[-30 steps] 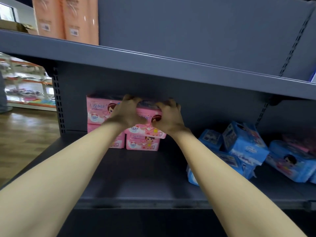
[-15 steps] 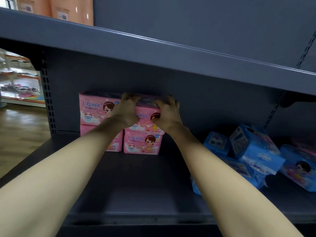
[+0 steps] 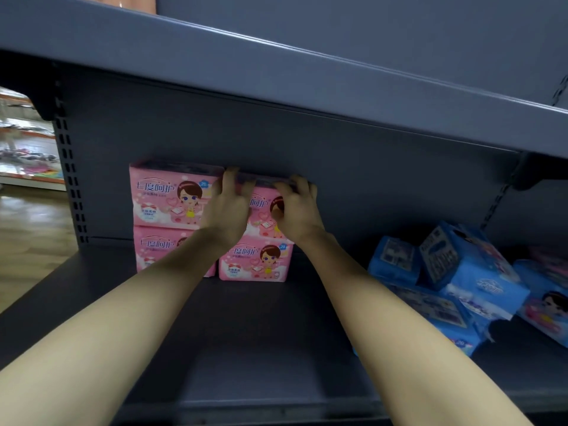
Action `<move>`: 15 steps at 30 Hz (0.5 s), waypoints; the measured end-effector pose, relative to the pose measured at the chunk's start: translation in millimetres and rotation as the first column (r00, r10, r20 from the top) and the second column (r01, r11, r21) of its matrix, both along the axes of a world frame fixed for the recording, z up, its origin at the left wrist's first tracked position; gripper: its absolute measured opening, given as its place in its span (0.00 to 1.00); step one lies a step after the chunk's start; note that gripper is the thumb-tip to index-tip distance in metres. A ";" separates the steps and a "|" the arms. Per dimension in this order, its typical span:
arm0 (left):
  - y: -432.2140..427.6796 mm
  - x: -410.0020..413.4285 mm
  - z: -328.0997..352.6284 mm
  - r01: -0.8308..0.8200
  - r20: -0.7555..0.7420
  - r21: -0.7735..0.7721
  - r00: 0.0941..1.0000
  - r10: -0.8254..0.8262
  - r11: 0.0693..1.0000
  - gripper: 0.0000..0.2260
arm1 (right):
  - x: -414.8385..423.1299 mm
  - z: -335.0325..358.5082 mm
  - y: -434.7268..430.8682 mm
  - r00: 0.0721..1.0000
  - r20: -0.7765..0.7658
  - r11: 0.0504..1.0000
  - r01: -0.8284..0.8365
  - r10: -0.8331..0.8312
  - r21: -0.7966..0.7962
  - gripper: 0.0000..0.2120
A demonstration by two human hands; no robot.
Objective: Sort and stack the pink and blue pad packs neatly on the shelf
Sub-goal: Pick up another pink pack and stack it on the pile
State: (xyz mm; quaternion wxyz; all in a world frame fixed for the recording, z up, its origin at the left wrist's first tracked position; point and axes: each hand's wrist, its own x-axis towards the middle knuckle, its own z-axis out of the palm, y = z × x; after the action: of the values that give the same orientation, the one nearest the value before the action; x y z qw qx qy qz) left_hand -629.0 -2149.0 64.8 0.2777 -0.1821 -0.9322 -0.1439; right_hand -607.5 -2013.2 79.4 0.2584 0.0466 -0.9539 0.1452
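Squaring the upper pink pack [image 3: 260, 207]
Our left hand [image 3: 229, 207] and right hand [image 3: 296, 210] grip its top edge; tilted a second ago, it now sits level on the lower pink pack [image 3: 255, 261], blue packs [image 3: 461, 272] unsorted

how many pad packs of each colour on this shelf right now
pink packs: 4, one held by the left hand and the right hand
blue packs: 4 in view; the jumbled pile may hide more
total: 8 in view
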 end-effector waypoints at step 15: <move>0.9 -25.2 -0.6 0.000 -0.053 -0.096 0.999 -0.005 0.995 0.25 | -21.4 -6.8 -3.3 0.999 -0.013 0.999 0.034 -0.033 0.029 0.25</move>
State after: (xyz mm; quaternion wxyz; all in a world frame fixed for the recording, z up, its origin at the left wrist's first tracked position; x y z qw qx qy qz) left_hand -654.2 -2148.1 64.2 0.2931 -0.2001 -0.9301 -0.0946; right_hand -628.9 -2016.6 72.6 0.2661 0.0352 -0.9549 0.1267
